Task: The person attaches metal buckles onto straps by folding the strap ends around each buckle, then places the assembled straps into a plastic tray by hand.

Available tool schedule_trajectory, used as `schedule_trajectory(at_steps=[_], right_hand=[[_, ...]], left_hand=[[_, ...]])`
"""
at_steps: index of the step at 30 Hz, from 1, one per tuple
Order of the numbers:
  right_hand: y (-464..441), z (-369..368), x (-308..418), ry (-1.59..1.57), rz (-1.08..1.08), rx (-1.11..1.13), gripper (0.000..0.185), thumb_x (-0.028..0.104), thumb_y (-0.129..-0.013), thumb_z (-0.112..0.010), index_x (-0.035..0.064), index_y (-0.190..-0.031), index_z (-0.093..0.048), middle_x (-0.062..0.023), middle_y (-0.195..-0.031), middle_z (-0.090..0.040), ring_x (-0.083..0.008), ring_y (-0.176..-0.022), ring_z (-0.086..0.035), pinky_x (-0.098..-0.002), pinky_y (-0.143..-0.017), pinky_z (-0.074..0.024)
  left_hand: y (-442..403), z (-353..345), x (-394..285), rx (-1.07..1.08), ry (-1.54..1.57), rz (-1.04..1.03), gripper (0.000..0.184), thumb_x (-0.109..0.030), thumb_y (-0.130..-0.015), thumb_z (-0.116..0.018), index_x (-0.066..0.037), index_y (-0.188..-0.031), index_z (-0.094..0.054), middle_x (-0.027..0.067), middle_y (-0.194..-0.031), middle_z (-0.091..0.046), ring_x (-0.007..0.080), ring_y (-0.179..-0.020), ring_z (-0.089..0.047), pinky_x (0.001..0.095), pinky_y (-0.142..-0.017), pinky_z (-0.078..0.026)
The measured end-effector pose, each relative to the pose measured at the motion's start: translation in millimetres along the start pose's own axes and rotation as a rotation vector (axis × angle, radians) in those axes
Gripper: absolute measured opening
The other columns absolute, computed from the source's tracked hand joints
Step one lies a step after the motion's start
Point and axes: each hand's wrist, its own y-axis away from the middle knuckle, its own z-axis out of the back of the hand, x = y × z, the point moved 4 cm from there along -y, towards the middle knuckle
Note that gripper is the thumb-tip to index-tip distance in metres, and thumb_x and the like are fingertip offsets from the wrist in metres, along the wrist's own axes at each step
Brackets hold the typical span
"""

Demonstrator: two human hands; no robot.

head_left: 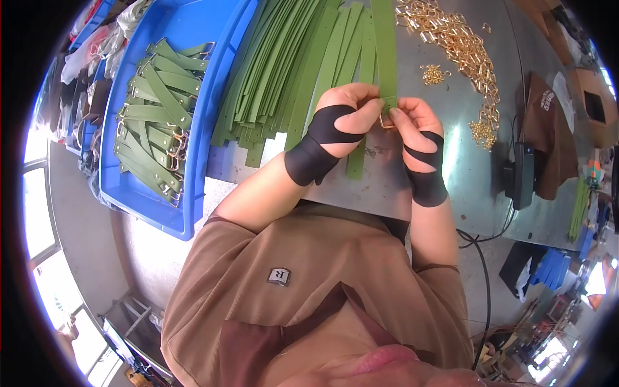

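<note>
A green strap (386, 55) runs down from the top of the view to between my two hands. My left hand (351, 113) is closed, its thumb and fingers pinching the strap near its lower end. On the other side, my right hand (416, 122) pinches a gold rectangular buckle (385, 122) at that same end, with its thumb against the strap. Fingers partly hide where buckle and strap meet. Both hands wear black wrist wraps. Beside my left hand, a thick row of long green straps (274, 64) lies on the metal table (454, 193).
A blue tray (192, 187) at the left holds green straps with buckles. Gold buckles (461, 48) are heaped at the upper right, near small gold pieces (434, 75). A black device (523, 174), cables and brown cloth (548, 138) lie farther right.
</note>
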Motion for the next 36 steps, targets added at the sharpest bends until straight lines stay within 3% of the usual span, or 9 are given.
schedule_trajectory(at_steps=[6,14,16,17,19,21,23,25,36], right_hand=[[0,3,-5,-0.020,-0.020,-0.022,0.009,0.003,-0.097,-0.061,-0.0011,-0.104,-0.062,-0.0034,-0.091,-0.067,-0.0089,-0.079,-0.062,-0.0227,-0.076,-0.0494],[11,-12,8,-0.023,0.029,-0.045,0.010,0.008,-0.097,-0.062,-0.0009,-0.102,-0.063,-0.0019,-0.087,-0.066,-0.0073,-0.076,-0.059,-0.0217,-0.071,-0.0469],[16,-3,10,0.374,-0.014,0.002,0.008,0.007,-0.094,-0.065,-0.0006,-0.098,-0.065,-0.0026,-0.086,-0.066,-0.0072,-0.075,-0.058,-0.0230,-0.068,-0.0464],[15,1,10,0.372,-0.014,0.002,0.008,0.007,-0.094,-0.065,-0.0006,-0.098,-0.065,-0.0026,-0.086,-0.066,-0.0072,-0.075,-0.058,-0.0230,-0.068,-0.0464],[14,2,18,0.629,0.205,0.070,0.006,0.006,-0.092,-0.067,0.0001,-0.094,-0.066,-0.0039,-0.085,-0.066,-0.0068,-0.075,-0.058,-0.0243,-0.065,-0.0462],[13,2,17,0.540,0.137,0.091,0.007,0.006,-0.092,-0.067,-0.0002,-0.095,-0.066,-0.0034,-0.086,-0.066,-0.0072,-0.075,-0.058,-0.0243,-0.066,-0.0466],[12,-2,16,0.451,0.071,0.110,0.008,0.005,-0.092,-0.067,-0.0004,-0.097,-0.065,-0.0028,-0.086,-0.066,-0.0075,-0.076,-0.058,-0.0244,-0.068,-0.0470],[11,-10,17,0.120,0.109,0.054,0.009,0.005,-0.093,-0.065,-0.0007,-0.100,-0.065,-0.0011,-0.087,-0.066,-0.0078,-0.075,-0.057,-0.0237,-0.071,-0.0468],[7,2,6,0.010,0.002,0.121,0.009,0.009,-0.097,-0.064,0.0008,-0.101,-0.064,0.0015,-0.088,-0.065,-0.0040,-0.078,-0.055,-0.0197,-0.074,-0.0432]], left_hand=[[-3,3,2,0.047,0.092,0.077,0.018,-0.011,-0.092,-0.062,0.005,-0.098,-0.068,0.0015,-0.078,-0.064,0.0075,-0.066,-0.054,0.0229,-0.060,-0.043],[-8,3,4,0.021,0.247,0.155,0.017,-0.017,-0.087,-0.063,-0.001,-0.082,-0.065,0.0012,-0.071,-0.060,0.0079,-0.061,-0.051,0.0234,-0.055,-0.039],[-9,5,7,0.040,0.290,0.187,0.017,-0.017,-0.087,-0.063,-0.001,-0.081,-0.064,0.0012,-0.070,-0.060,0.0081,-0.061,-0.051,0.0235,-0.055,-0.039],[-9,5,10,0.057,0.339,0.223,0.017,-0.017,-0.087,-0.063,-0.002,-0.080,-0.063,0.0012,-0.070,-0.060,0.0082,-0.061,-0.051,0.0236,-0.055,-0.039],[-10,4,17,0.074,0.375,0.251,0.015,-0.017,-0.088,-0.064,-0.002,-0.082,-0.063,0.0014,-0.071,-0.061,0.0086,-0.060,-0.050,0.0233,-0.056,-0.038],[-10,2,17,0.090,0.411,0.274,0.014,-0.016,-0.088,-0.064,-0.003,-0.084,-0.062,0.0015,-0.071,-0.061,0.0090,-0.058,-0.050,0.0230,-0.056,-0.038],[-7,2,7,0.026,0.217,0.128,0.014,-0.017,-0.089,-0.064,-0.003,-0.085,-0.062,0.0010,-0.071,-0.061,0.0082,-0.059,-0.050,0.0226,-0.057,-0.038],[-5,0,5,0.023,0.199,0.115,0.014,-0.016,-0.089,-0.064,-0.003,-0.085,-0.062,0.0005,-0.071,-0.061,0.0073,-0.061,-0.050,0.0223,-0.057,-0.038],[-6,-1,1,0.079,0.290,0.045,0.010,-0.011,-0.092,-0.064,-0.001,-0.092,-0.064,0.0012,-0.078,-0.063,0.0078,-0.065,-0.053,0.0223,-0.061,-0.041]])
